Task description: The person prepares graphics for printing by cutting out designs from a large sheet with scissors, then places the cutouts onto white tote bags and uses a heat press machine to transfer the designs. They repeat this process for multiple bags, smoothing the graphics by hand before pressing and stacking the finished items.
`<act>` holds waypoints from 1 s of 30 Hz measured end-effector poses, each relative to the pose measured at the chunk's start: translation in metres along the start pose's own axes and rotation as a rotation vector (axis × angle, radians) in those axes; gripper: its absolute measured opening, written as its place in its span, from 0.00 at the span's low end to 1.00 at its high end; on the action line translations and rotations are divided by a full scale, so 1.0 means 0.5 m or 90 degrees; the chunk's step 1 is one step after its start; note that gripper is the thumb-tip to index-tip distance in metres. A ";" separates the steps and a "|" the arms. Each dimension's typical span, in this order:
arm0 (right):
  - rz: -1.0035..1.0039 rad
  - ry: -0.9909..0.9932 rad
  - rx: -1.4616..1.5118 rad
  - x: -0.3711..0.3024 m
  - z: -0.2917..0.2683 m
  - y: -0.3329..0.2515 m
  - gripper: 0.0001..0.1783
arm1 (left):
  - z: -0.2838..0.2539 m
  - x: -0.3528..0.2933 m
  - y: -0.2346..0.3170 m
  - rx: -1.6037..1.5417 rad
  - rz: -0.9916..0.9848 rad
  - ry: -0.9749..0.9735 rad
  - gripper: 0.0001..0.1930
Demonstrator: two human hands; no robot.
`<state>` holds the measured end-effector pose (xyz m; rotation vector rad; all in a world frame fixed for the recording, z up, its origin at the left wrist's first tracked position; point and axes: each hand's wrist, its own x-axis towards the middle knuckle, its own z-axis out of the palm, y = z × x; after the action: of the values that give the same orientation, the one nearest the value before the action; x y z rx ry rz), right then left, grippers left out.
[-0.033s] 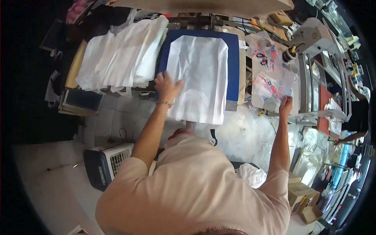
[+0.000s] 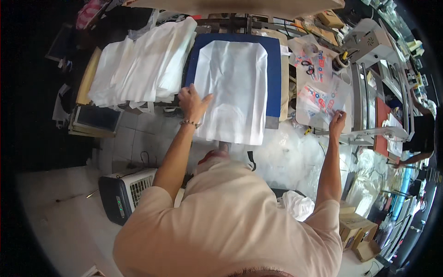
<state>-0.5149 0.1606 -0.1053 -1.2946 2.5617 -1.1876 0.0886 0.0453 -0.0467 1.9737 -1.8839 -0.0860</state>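
A white fabric bag (image 2: 233, 87) lies flat on a blue board (image 2: 273, 87), its lower end reaching past the board's near edge. My left hand (image 2: 194, 105) is at the bag's left edge, thumb stretched apart from the fingers. Over at the right, my right hand (image 2: 338, 121) pinches the near edge of a clear film sheet (image 2: 339, 94) with red and blue print. That sheet lies partly over other printed transfer films (image 2: 318, 60) on a pale board (image 2: 304, 117).
A stack of white bags (image 2: 138, 69) is left of the blue board. Scissors (image 2: 308, 69), a tape roll (image 2: 345, 77) and a black cup (image 2: 340, 62) stand by the films. A grey machine (image 2: 369, 44) is at right. Another person's arm (image 2: 413, 160) shows far right.
My left hand has shifted very slightly left and down along the bag's edge. The right hand stays on the film sheet, its fingers a little higher.
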 end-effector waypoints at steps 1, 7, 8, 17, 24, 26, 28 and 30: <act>0.006 0.004 -0.007 0.001 -0.004 0.000 0.17 | 0.001 -0.007 -0.005 -0.023 0.024 0.054 0.40; 0.003 -0.023 0.423 -0.008 0.009 -0.193 0.16 | 0.029 0.073 0.003 -0.260 -0.054 -0.022 0.29; -0.048 -0.033 0.391 -0.009 0.005 -0.253 0.17 | 0.037 0.100 0.001 -0.314 -0.064 -0.047 0.25; -0.528 -0.099 0.189 -0.105 0.123 -0.622 0.28 | 0.066 0.191 0.059 -0.225 -0.054 -0.091 0.22; -0.548 -0.244 -0.103 -0.243 0.312 -0.623 0.22 | -0.104 0.199 0.085 -0.265 0.163 -0.203 0.24; -0.545 -0.296 -0.036 -0.248 0.291 -0.645 0.21 | -0.271 0.205 0.128 -0.378 0.279 -0.377 0.22; -0.555 -0.298 -0.026 -0.249 0.287 -0.645 0.20 | -0.434 0.225 0.206 -0.402 0.474 -0.393 0.19; -0.550 -0.286 -0.015 -0.242 0.290 -0.626 0.19 | -0.575 0.275 0.296 -0.350 0.663 -0.264 0.17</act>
<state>-0.1745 0.0434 -0.0409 -2.4456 1.7131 -0.7580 0.0525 -0.0171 0.2972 0.5116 -2.5414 -0.6500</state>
